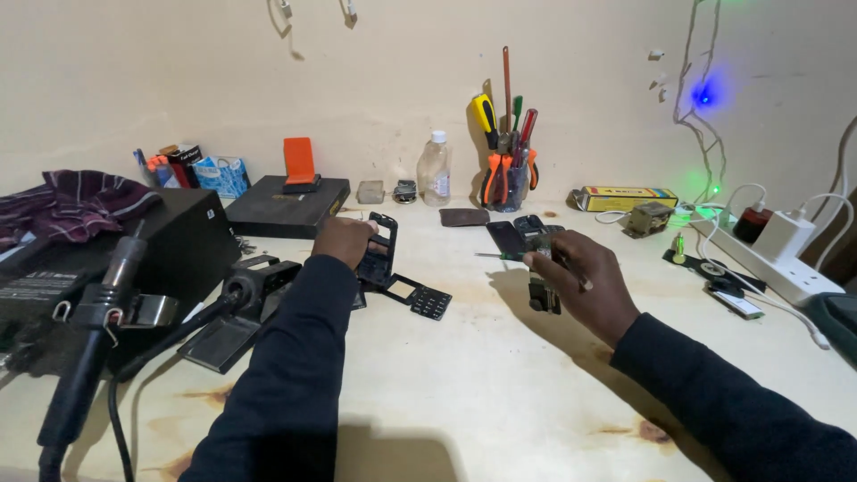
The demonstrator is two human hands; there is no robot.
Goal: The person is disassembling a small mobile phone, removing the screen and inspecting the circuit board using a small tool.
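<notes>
Phone shell (pixel 379 253), black, sits at centre-left of the bench (pixel 500 393), propped up on edge w/ its long axis near upright, tilted slightly away toward the wall; open face looks right. Left hand (pixel 344 241) is curled round its left side, fingers closed on it. Keypad (pixel 430 303) lies flat just right of the shell base, apart from it.

Right hand (pixel 576 268) is closed on a small screwdriver (pixel 496 255), tip pointing left toward the shell, shaft roughly level. Same hand seems to pinch a small board (pixel 544 295) underneath; exact grip can't tell.

Risks, as I judge: shell is only steadied on one side, so a push from the driver could tip it or skid it onto the keypad. Board dangling under the right hand could drop or knock the table while the tip is aimed.

Further out: soldering iron stand (pixel 234 312) at left, tool cup (pixel 505 183) and bottle (pixel 435 170) by the wall, power strip (pixel 786 259) at right.
</notes>
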